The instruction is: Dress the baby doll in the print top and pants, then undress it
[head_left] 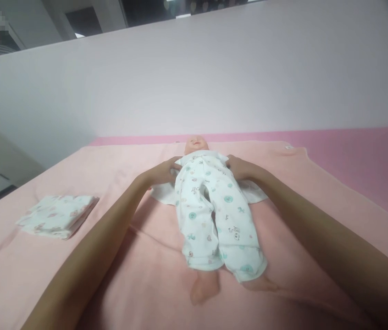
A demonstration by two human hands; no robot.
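Observation:
A baby doll (196, 145) lies on its back on a pink blanket (152, 275), head away from me, bare feet toward me. It wears white printed trousers (214, 215) that reach up to its chest. A white cloth (166, 195) spreads out under its body on both sides. My left hand (164, 172) grips the top of the trousers on the doll's left side as I see it. My right hand (240, 167) grips the same waistband on the other side. The fingers of both hands are curled on the fabric.
A folded stack of white printed cloth (58, 215) lies on the blanket at the left. A brighter pink sheet (362, 160) shows beyond the blanket at the right. A plain white wall (194, 78) rises behind the bed.

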